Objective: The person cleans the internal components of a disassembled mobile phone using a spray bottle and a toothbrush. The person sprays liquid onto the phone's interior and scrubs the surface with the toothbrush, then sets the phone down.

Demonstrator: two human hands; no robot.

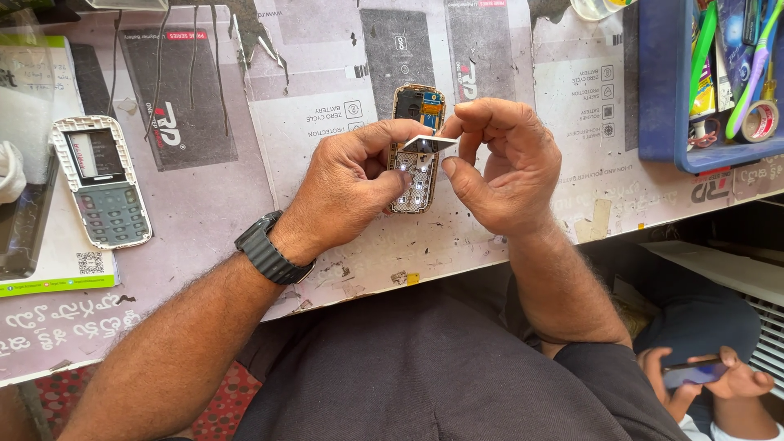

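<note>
Cardboard-covered desk (204,212): my left hand (347,192) steadies the opened phone board (416,151), lengthwise away from me; right hand (502,163) pinches a thin white strip (430,144) over it.

Blue tray (657,98), black watch (268,251), grey-keyed white phone cover (102,181), brown-and-blue circuit board (418,122).

head view | worn on head | faces steeply down at worktable (204,196) | close range | far edge probably cropped

Both forearms angle inward, left hand (351,184) and right hand (502,163) pinching (fingertips nearly meeting).
</note>
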